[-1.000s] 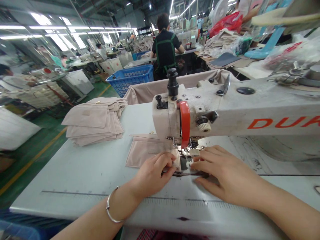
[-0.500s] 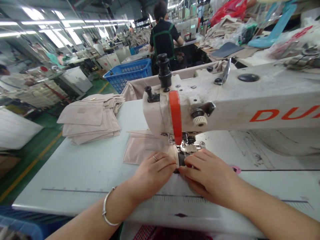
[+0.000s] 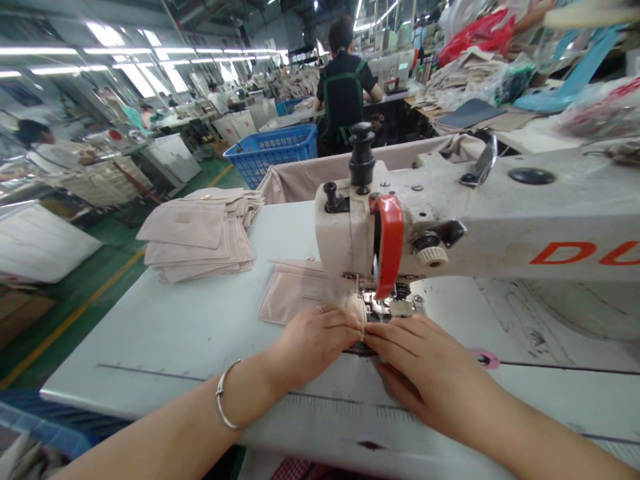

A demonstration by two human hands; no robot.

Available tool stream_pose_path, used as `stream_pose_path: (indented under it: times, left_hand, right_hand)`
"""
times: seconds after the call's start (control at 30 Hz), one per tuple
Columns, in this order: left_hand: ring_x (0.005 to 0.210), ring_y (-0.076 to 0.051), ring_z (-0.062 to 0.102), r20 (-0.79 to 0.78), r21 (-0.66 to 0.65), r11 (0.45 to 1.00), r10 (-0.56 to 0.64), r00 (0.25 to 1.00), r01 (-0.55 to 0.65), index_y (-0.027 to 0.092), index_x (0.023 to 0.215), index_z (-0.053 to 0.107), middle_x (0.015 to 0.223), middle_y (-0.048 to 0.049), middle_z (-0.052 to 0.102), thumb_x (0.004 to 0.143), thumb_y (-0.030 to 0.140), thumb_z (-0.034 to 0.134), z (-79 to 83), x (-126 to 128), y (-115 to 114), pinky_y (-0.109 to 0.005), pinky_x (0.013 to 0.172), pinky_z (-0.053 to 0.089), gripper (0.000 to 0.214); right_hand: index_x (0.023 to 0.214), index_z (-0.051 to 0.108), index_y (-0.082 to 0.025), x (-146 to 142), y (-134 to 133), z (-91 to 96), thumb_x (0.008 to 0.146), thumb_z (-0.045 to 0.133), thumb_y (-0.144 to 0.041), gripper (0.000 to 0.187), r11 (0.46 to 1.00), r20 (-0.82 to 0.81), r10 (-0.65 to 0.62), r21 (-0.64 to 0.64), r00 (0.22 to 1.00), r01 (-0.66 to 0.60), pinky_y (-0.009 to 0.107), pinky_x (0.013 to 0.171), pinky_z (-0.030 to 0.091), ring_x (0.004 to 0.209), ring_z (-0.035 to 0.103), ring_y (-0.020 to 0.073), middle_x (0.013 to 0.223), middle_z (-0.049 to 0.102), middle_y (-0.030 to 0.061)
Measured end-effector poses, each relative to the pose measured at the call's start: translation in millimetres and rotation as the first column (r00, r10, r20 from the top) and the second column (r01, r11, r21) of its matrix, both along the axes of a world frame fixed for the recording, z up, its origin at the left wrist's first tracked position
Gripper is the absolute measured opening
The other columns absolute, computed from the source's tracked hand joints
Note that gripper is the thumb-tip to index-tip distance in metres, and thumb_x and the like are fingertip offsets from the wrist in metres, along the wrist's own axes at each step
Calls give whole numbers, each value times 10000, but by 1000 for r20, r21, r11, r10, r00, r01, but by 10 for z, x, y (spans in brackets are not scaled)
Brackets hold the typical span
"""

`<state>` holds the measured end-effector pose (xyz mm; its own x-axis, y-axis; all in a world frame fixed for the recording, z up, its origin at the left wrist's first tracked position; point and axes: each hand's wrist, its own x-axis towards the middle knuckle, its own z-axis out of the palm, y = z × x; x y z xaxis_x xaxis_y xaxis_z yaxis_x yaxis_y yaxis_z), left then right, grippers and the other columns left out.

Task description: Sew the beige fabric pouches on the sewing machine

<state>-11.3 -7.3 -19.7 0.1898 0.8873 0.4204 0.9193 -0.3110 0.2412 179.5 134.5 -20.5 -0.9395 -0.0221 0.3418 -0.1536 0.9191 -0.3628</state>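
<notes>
A beige fabric pouch (image 3: 287,290) lies flat on the table, its right edge under the head of a white sewing machine (image 3: 345,233). My left hand (image 3: 315,340), with a ring and a bracelet, is closed on the pouch's near right corner. At the same edge, just in front of the presser foot (image 3: 383,307), the fingertips of my right hand (image 3: 425,357) pinch the fabric; its thumb is mostly hidden. The needle is hidden behind the red guard (image 3: 390,243).
Beige pouches (image 3: 200,230) are stacked at the table's far left. A ruler strip (image 3: 340,403) runs along the front. Beyond the machine stand a fabric-lined bin (image 3: 295,179) and a blue basket (image 3: 275,153). A pink disc (image 3: 485,359) lies right of my hand. A co-worker (image 3: 345,87) sits ahead.
The view has shifted, so most things appear farther right. My right hand's fingers have straightened and moved from beside the presser foot onto the pouch's edge. My left hand keeps its hold.
</notes>
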Motion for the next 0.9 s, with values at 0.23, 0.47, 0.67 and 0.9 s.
stream_pose_path:
  times: [0.23, 0.47, 0.67, 0.9]
  left_hand:
    - [1029, -141, 671, 66, -58, 997, 56, 996, -52, 195, 1029, 689, 1081, -18, 729, 979, 192, 524, 29, -104, 153, -272, 959, 529, 172]
    - [1004, -154, 677, 52, -67, 991, 122, 991, -118, 223, 1008, 718, 1071, -5, 738, 972, 217, 539, -33, -238, 279, -284, 926, 523, 182]
    - [953, -185, 690, 20, -67, 978, 199, 980, -197, 228, 946, 748, 975, -11, 751, 937, 226, 594, -77, -329, 374, -299, 860, 539, 155]
    - [927, -193, 694, 21, -64, 974, 217, 976, -216, 229, 936, 754, 932, -17, 754, 939, 261, 594, -120, -377, 400, -325, 845, 551, 164]
  right_hand:
    - [1292, 545, -155, -79, 23, -36, 895, 515, -173, 398, 994, -7, -82, 67, 997, 82, 513, 915, 474, 1086, 539, 292, 1250, 605, 94]
    - [1214, 606, -135, -112, 24, -91, 900, 515, -203, 334, 990, -32, -105, 91, 994, 108, 522, 947, 472, 1117, 538, 310, 1275, 599, 116]
    - [1248, 589, -143, -105, 32, -109, 911, 511, -201, 350, 992, -28, -89, 84, 996, 91, 516, 949, 465, 1109, 533, 299, 1287, 596, 92]
    - [1224, 599, -152, -115, 44, -116, 923, 494, -200, 322, 994, -38, -80, 74, 996, 83, 501, 917, 471, 1081, 544, 283, 1269, 607, 82]
